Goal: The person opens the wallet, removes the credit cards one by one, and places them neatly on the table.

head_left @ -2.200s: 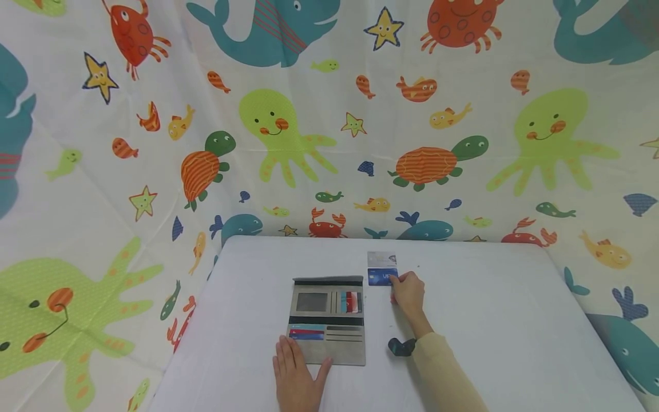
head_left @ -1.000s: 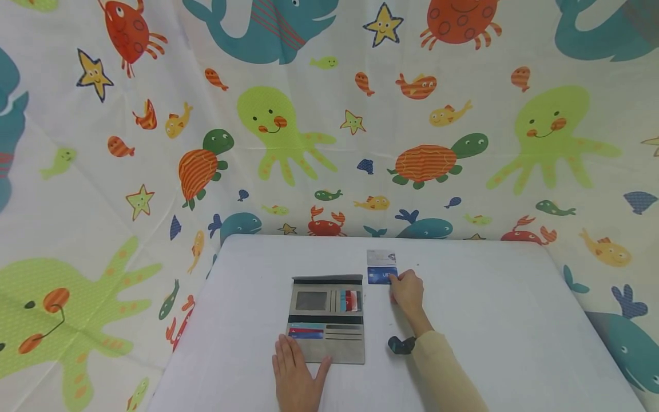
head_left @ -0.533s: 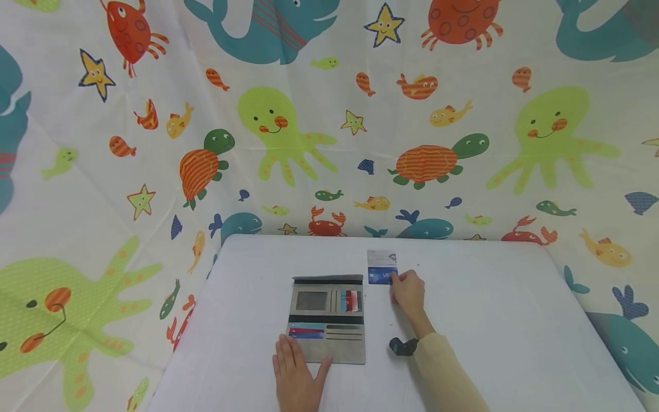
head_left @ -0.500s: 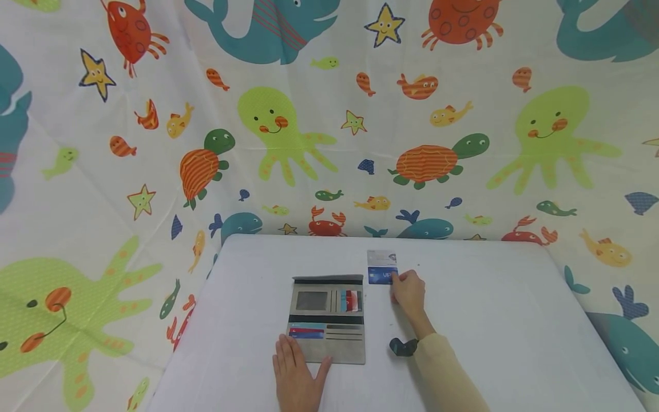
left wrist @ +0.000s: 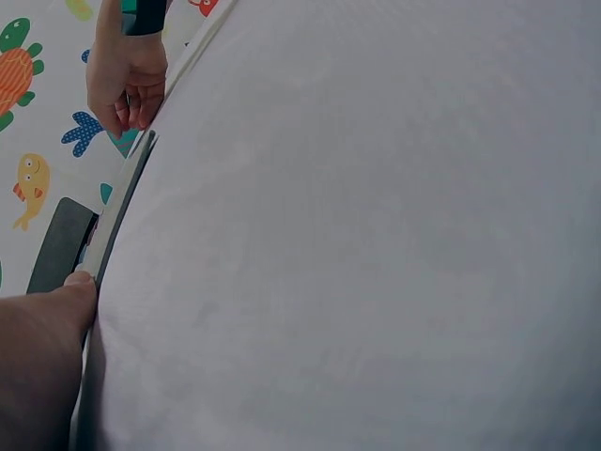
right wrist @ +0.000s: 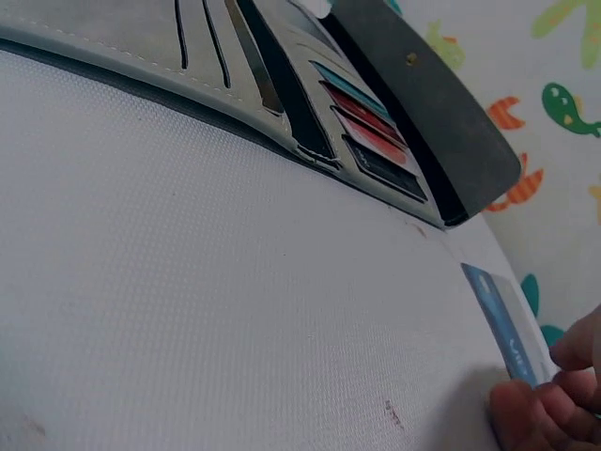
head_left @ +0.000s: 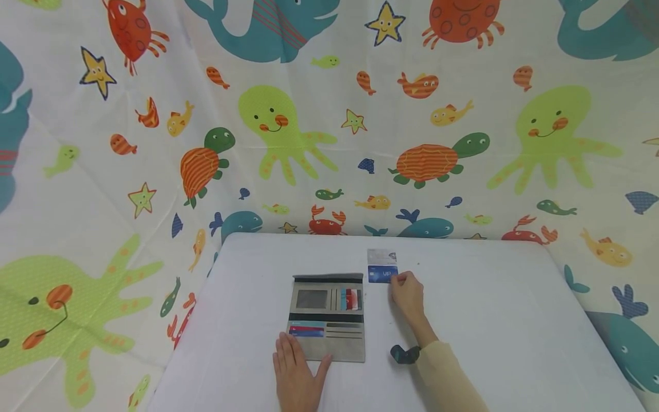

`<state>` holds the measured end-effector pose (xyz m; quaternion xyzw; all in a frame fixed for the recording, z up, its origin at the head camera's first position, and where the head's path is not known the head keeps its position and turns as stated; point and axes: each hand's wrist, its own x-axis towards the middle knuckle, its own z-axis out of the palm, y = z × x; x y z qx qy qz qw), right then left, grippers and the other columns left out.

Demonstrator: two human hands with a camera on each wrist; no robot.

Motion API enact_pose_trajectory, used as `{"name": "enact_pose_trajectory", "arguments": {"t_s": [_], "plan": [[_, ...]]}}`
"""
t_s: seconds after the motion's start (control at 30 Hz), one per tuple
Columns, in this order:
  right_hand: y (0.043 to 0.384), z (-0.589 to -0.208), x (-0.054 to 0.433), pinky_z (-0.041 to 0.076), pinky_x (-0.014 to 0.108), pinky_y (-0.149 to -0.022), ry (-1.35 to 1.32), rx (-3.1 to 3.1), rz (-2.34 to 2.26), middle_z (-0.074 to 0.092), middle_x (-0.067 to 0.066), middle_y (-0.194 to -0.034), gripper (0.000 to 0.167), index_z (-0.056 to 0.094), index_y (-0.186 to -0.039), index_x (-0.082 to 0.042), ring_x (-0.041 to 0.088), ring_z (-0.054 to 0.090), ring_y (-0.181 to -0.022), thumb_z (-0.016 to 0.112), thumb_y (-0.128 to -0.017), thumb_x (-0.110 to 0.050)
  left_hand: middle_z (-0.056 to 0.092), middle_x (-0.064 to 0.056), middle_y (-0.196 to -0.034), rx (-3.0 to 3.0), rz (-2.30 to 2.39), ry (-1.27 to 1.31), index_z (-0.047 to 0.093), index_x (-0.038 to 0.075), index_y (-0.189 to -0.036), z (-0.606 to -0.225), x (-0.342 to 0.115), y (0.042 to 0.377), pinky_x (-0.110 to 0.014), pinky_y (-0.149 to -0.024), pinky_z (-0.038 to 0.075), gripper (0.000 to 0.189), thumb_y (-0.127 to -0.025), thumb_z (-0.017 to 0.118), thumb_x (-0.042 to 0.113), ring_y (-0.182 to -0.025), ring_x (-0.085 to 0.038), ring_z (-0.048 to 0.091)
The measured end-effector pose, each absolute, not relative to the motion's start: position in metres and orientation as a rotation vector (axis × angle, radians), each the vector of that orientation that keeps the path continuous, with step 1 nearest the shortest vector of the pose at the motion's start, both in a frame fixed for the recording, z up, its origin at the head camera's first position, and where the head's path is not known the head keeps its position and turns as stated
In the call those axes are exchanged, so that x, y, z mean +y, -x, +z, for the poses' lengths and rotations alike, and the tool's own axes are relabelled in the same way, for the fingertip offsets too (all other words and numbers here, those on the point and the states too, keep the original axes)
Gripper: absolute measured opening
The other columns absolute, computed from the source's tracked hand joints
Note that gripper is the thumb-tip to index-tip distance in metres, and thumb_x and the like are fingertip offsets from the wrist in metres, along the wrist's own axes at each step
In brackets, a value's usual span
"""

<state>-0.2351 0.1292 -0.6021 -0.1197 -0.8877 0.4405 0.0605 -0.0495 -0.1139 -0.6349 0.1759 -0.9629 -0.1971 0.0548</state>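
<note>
An opened grey wallet (head_left: 337,349) lies flat on the white table, bank cards (head_left: 306,329) tucked in its slots. My left hand (head_left: 298,372) rests spread at its lower left corner, fingertips on the edge; the left wrist view shows the thumb on the wallet's rim. Beyond the wallet's upper right, a blue card marked VIP (head_left: 380,274) lies just below a silver card (head_left: 381,257). My right hand (head_left: 409,294) pinches the blue card's lower right corner between thumb and curled fingers. In the right wrist view, those fingers (right wrist: 554,413) hide that corner.
The wallet's raised flap (right wrist: 432,103) stands up at its far side. A dark wrist camera (head_left: 404,355) sits by my right sleeve. Behind the table's far edge hangs a curtain (head_left: 329,154) printed with sea animals.
My right hand has shifted slightly back toward me, its wrist lower, and the lettering on the blue card shows more fully. The left hand, wallet and cards keep their places.
</note>
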Motion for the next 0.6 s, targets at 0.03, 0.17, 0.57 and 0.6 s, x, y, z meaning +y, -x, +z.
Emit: {"name": "enact_pose_trajectory", "arguments": {"t_s": [0.03, 0.17, 0.57, 0.6], "plan": [[0.2342, -0.6018, 0.1289, 0.044, 0.026, -0.057, 0.350, -2.681, 1.316, 0.067, 0.011, -0.073, 0.021, 0.065, -0.095, 0.001, 0.021, 0.061, -0.062, 0.060, -0.092, -0.020, 0.018, -0.022, -0.167, -2.921, -0.597, -0.531, 0.023, -0.004, -0.156, -0.6348, -0.1137, 0.0495, -0.057, -0.125, 0.020, 0.112, -0.082, 0.064, 0.070, -0.153, -0.041, 0.020], [0.2317, -0.6027, 0.1278, 0.044, 0.028, -0.062, 0.310, -2.676, 1.280, 0.065, 0.012, -0.078, 0.019, 0.065, -0.093, 0.000, 0.024, 0.060, -0.070, 0.063, -0.091, -0.019, 0.019, -0.022, -0.166, -2.912, -0.595, -0.527, 0.023, -0.004, -0.156, -0.6352, -0.1132, 0.0494, -0.057, -0.125, 0.020, 0.112, -0.082, 0.064, 0.070, -0.153, -0.041, 0.020], [0.2262, -0.6026, 0.1241, 0.046, 0.028, -0.067, 0.228, -2.720, 1.314, 0.066, 0.013, -0.085, 0.016, 0.065, -0.097, 0.002, 0.022, 0.060, -0.076, 0.065, -0.091, -0.014, 0.020, -0.022, -0.166, -2.941, -0.574, -0.543, 0.024, -0.005, -0.156, -0.6324, -0.1127, 0.0499, -0.057, -0.124, 0.022, 0.112, -0.082, 0.067, 0.067, -0.153, -0.041, 0.022], [0.2251, -0.6014, 0.1233, 0.046, 0.028, -0.067, 0.223, -2.727, 1.318, 0.065, 0.013, -0.086, 0.016, 0.065, -0.097, 0.001, 0.022, 0.060, -0.077, 0.065, -0.091, -0.014, 0.019, -0.023, -0.166, -2.945, -0.577, -0.543, 0.024, -0.005, -0.156, -0.6316, -0.1127, 0.0501, -0.057, -0.124, 0.022, 0.111, -0.082, 0.067, 0.067, -0.153, -0.041, 0.022]]}}
